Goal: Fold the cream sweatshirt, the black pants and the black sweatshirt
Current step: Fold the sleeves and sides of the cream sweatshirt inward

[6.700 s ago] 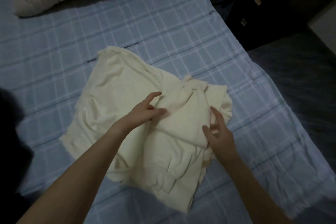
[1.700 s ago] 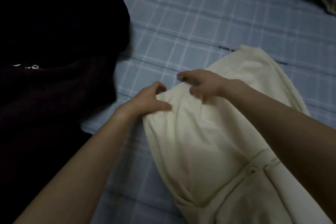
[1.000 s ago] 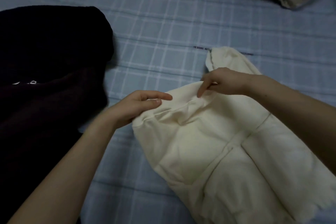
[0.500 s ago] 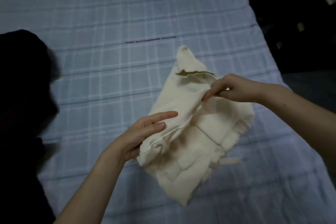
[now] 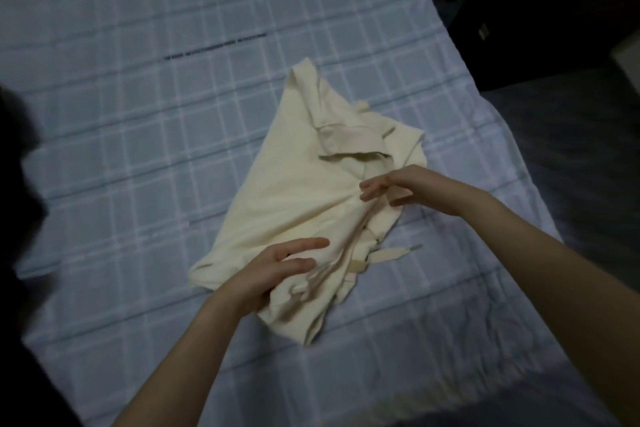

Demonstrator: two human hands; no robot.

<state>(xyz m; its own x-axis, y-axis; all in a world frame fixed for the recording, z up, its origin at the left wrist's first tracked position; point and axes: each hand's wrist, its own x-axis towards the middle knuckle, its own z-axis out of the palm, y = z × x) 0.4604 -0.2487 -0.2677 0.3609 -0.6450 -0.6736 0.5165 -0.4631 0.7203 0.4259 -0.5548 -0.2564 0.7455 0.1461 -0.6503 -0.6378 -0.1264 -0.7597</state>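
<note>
Both hands have let go of the cream sweatshirt (image 5: 298,204), now a loose bundle on the bed (image 5: 138,114). The left hand (image 5: 277,267), fingers spread, rests nearest its lower end; the right hand (image 5: 401,189) hovers unclenched over its right edge. The bundle's long axis runs diagonally away from the person.

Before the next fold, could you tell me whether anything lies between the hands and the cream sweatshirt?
Nothing visible does. The left hand and right hand are directly over the cream sweatshirt, which lies alone on the checked bedsheet.
</note>
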